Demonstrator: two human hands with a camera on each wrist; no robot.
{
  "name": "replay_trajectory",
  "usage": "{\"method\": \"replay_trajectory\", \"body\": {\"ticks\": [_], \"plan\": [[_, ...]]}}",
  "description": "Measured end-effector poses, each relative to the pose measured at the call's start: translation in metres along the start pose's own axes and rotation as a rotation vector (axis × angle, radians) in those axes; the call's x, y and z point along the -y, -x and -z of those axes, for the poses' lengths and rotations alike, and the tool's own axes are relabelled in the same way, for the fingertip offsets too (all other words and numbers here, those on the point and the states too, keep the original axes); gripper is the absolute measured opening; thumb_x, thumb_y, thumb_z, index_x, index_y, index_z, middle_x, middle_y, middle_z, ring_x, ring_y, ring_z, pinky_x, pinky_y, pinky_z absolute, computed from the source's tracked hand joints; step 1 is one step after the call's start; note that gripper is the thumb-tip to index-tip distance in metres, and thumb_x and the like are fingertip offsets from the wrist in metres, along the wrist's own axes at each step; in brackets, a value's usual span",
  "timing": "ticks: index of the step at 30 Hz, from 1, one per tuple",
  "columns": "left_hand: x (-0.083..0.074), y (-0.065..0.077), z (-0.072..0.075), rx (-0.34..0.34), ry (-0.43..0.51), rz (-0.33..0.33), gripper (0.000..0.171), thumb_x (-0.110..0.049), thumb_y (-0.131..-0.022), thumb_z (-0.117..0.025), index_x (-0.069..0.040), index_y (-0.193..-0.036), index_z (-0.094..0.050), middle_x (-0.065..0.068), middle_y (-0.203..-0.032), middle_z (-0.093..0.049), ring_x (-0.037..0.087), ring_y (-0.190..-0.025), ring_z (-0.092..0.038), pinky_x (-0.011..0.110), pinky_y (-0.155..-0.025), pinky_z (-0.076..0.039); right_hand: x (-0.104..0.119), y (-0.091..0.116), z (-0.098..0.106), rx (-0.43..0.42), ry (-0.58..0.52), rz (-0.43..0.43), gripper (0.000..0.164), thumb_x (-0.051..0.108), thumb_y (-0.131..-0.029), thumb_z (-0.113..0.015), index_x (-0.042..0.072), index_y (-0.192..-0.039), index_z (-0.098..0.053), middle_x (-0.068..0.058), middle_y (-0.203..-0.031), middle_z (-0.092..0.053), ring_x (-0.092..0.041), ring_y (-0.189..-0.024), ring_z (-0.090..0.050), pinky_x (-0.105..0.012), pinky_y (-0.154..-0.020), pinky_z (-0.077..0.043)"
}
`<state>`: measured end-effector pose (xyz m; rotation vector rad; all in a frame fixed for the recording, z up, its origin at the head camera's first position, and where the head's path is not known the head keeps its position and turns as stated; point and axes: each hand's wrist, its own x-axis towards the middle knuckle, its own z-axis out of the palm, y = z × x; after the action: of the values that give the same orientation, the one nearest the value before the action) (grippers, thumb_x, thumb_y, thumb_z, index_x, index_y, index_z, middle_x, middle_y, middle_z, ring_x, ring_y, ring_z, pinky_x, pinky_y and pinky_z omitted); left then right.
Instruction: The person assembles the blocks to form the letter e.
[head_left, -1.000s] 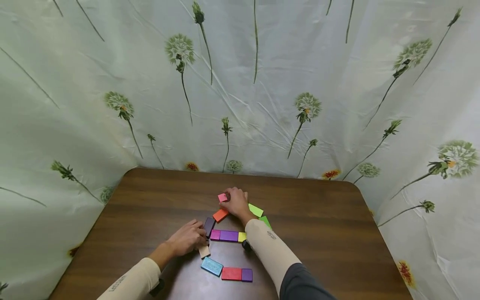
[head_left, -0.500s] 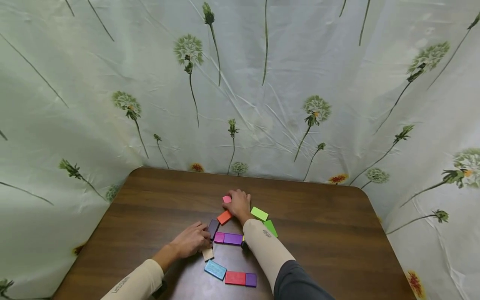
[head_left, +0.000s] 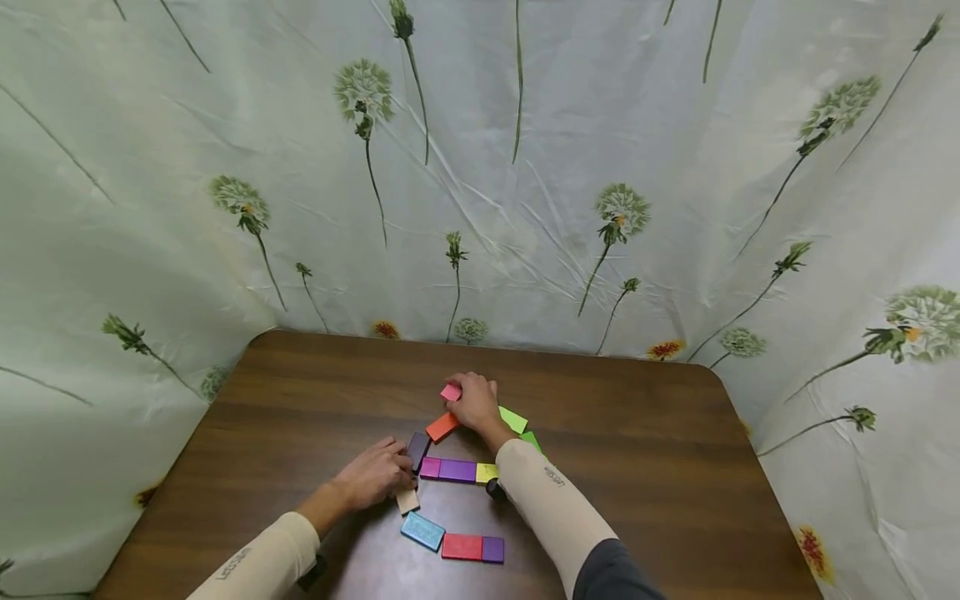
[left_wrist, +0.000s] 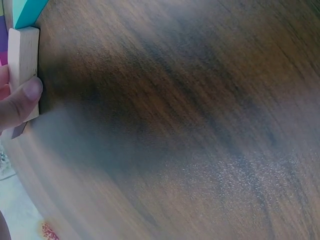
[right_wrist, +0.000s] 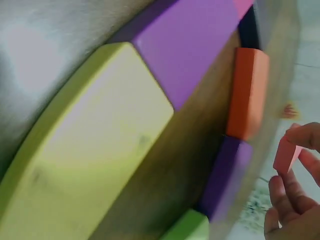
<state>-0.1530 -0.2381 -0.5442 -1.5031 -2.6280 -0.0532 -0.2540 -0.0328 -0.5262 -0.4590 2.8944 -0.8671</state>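
In the head view my right hand (head_left: 474, 402) pinches a small pink block (head_left: 450, 392) just beyond the orange block (head_left: 442, 427). The right wrist view shows the pink block (right_wrist: 286, 154) tilted between thumb and fingers, apart from the row. My left hand (head_left: 375, 475) grips a plain wooden block (head_left: 407, 501) at the left side of the layout. Its thumb presses the wooden block (left_wrist: 24, 70) from the side in the left wrist view. A dark purple block (head_left: 418, 450) lies beside the left fingers. Another purple block (right_wrist: 227, 175) adjoins the orange one.
A row of magenta, purple (head_left: 457, 471) and yellow (head_left: 486, 473) blocks crosses the middle. Two green blocks (head_left: 513, 420) lie right. Blue (head_left: 423, 531), red (head_left: 462, 547) and purple blocks lie nearer me. The brown table (head_left: 637, 450) meets a flowered curtain (head_left: 525, 167) behind.
The pink block has shifted slightly right and turned in my right fingers. My right forearm has moved a little right, showing more of the yellow block. The left hand stays on the wooden block.
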Motion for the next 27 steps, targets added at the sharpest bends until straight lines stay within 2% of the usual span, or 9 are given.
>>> {"method": "replay_trajectory", "body": {"ticks": [5, 10, 15, 20, 27], "plan": [[0.002, 0.000, -0.002, -0.054, -0.027, -0.025, 0.017, -0.012, -0.074, -0.079, -0.025, -0.085, -0.078, -0.010, -0.081, -0.061, 0.016, -0.083, -0.049, 0.030, -0.074, -0.037, -0.004, 0.022, 0.022, 0.044, -0.110, 0.074, 0.039, 0.009, -0.082, -0.074, 0.007, -0.120, -0.066, -0.008, -0.108, -0.063, -0.021, -0.094, -0.057, -0.036, -0.088, -0.043], [0.001, 0.000, -0.003, -0.089, -0.018, -0.032, 0.018, -0.009, -0.070, -0.081, -0.023, -0.081, -0.077, -0.010, -0.077, -0.058, 0.017, -0.081, -0.049, 0.030, -0.071, -0.036, -0.017, 0.054, 0.038, 0.098, -0.193, 0.127, 0.037, 0.003, -0.081, -0.074, 0.001, -0.117, -0.066, -0.009, -0.106, -0.062, -0.024, -0.092, -0.059, -0.030, -0.078, -0.049], [0.000, -0.001, -0.004, -0.099, -0.002, -0.027, 0.017, -0.008, -0.070, -0.081, -0.022, -0.079, -0.076, -0.010, -0.076, -0.058, 0.018, -0.081, -0.050, 0.031, -0.071, -0.037, -0.038, 0.084, 0.046, 0.149, -0.195, 0.149, 0.035, 0.004, -0.079, -0.075, 0.002, -0.113, -0.067, -0.004, -0.099, -0.062, -0.022, -0.087, -0.060, -0.026, -0.073, -0.049], [0.001, 0.000, -0.004, -0.109, 0.019, -0.028, 0.013, -0.010, -0.071, -0.080, -0.021, -0.075, -0.074, -0.011, -0.072, -0.052, 0.015, -0.077, -0.046, 0.029, -0.068, -0.034, -0.053, 0.109, 0.050, 0.183, -0.167, 0.176, 0.035, 0.005, -0.076, -0.077, 0.003, -0.110, -0.068, -0.004, -0.097, -0.064, -0.018, -0.086, -0.059, -0.028, -0.074, -0.049], [0.000, -0.001, -0.007, -0.147, 0.023, -0.044, 0.014, -0.009, -0.071, -0.080, -0.020, -0.074, -0.073, -0.011, -0.071, -0.052, 0.015, -0.076, -0.046, 0.029, -0.067, -0.033, -0.076, 0.140, 0.048, 0.215, -0.152, 0.223, 0.032, 0.006, -0.074, -0.077, 0.005, -0.105, -0.069, 0.002, -0.094, -0.063, -0.012, -0.084, -0.057, -0.024, -0.072, -0.047]]}}
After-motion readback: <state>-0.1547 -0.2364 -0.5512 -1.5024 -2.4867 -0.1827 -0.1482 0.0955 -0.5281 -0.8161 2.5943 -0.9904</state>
